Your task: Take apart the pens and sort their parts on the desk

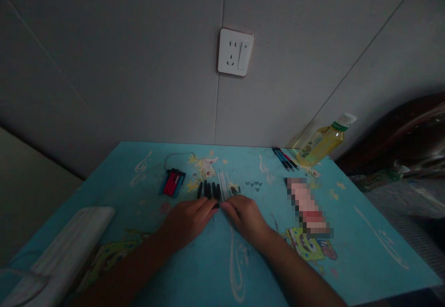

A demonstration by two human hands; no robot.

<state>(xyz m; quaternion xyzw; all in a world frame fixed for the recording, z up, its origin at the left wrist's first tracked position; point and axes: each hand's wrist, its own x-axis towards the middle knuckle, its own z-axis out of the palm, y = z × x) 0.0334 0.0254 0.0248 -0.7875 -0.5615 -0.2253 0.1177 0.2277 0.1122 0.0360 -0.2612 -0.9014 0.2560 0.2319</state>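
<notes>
My left hand is closed in a pinch on a small black pen part at its fingertips. Just beside it, my right hand has its fingers pressed together, their tips nearly meeting the left ones; what they hold, if anything, is too small to tell. Short black pen parts lie in a row beyond my left hand. Slim pale refills stretch away behind the fingertips, with tiny dark pieces next to them. Red and blue pen barrels form a pile farther left.
Small dark pieces lie right of the refills. Assembled-looking pens rest near a bottle of yellow liquid at the back right. A blurred-out pink item lies right; a white pack sits at left. A wall bounds the table's back.
</notes>
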